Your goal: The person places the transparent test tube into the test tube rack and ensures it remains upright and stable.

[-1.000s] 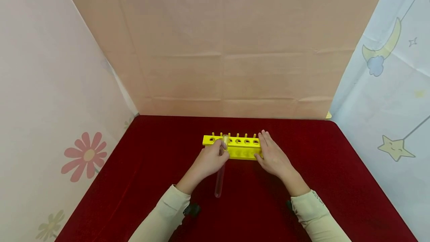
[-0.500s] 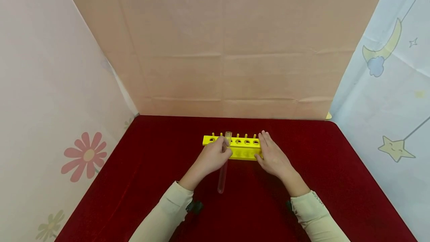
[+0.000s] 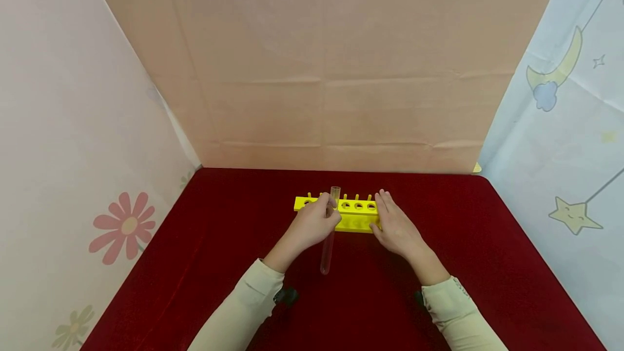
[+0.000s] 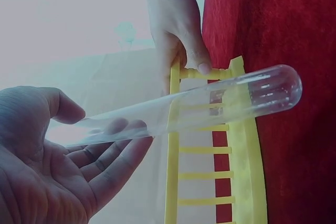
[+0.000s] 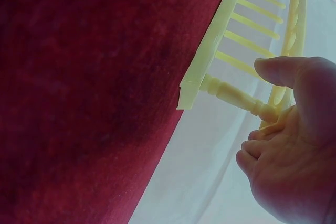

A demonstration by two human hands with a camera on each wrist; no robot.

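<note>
My left hand (image 3: 311, 225) pinches a clear glass test tube (image 3: 327, 253) between thumb and fingers, near its upper part. The tube is tilted, its open mouth above the hand and its rounded bottom towards me. It overlaps the front of a yellow test tube rack (image 3: 357, 223) in the head view. In the left wrist view the rounded end of the test tube (image 4: 273, 90) crosses in front of the rack (image 4: 247, 166). My right hand (image 3: 397, 227) holds the rack's right end, thumb in front and fingers over the top. No tube stands in the rack's visible holes.
The rack stands on a dark red cloth-covered table (image 3: 234, 205). Behind it hangs a tan paper backdrop (image 3: 322, 69). Printed white sheets flank the table, the left one with a pink flower (image 3: 129, 225). Pegs (image 3: 357, 197) rise along the rack's back.
My left hand has moved slightly up and right with the test tube, so its mouth now stands higher above the rack. The right hand and the rack have stayed still.
</note>
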